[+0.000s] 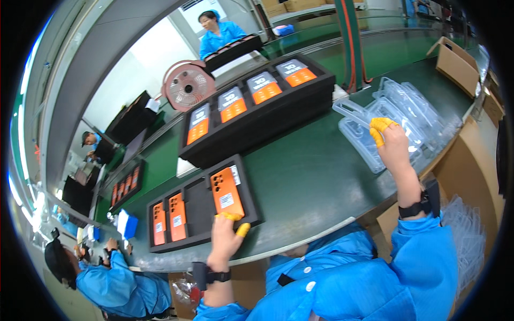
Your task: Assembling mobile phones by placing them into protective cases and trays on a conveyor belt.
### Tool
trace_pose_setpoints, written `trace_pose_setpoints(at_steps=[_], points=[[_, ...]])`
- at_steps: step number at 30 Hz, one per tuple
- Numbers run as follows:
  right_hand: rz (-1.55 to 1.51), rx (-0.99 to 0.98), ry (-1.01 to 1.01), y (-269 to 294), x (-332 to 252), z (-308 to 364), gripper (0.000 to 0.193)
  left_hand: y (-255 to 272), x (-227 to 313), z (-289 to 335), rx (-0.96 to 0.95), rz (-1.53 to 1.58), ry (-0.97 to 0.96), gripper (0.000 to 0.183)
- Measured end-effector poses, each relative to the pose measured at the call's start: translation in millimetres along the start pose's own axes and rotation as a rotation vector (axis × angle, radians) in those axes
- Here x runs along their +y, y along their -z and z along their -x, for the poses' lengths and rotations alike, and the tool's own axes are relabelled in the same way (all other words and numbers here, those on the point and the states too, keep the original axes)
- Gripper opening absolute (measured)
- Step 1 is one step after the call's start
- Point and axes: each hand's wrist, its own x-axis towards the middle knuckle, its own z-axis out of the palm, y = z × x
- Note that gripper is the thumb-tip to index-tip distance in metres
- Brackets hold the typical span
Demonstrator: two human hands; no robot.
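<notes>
My left hand [227, 238], with yellow finger covers, has its fingertips on the lower end of an orange phone [225, 188]. Its thumb stands apart. The phone lies back up in the right slot of a black foam tray [201, 235] and carries a white label. Two more orange phones, a left one [159, 222] and a middle one [177, 216], lie in the left slots. At the right, my right hand [393, 143], also in yellow finger covers, pinches a clear plastic case [353, 112]. It holds the case over a pile of similar clear cases [412, 115].
Behind the tray stands a thick black foam stack [262, 119] with several orange-and-grey packs on top. A pink fan [188, 85] is beyond it. An open cardboard box [458, 67] stands far right. Co-workers sit at the left [115, 286] and stand across the green bench [222, 37].
</notes>
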Motion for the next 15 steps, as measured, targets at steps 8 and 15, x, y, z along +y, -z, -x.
trace_pose_setpoints(at_steps=[8, 15], points=[[-0.572, -0.838, 0.531, -13.6, -50.2, 57.4, 0.028, 5.4, -16.6, 0.1, 0.178, -0.046, 0.339, 0.027], [-0.433, -0.575, 0.336, -28.9, -72.3, 78.4, 0.030, -1.5, -4.4, -29.3, -0.294, -0.436, 0.497, 0.051]])
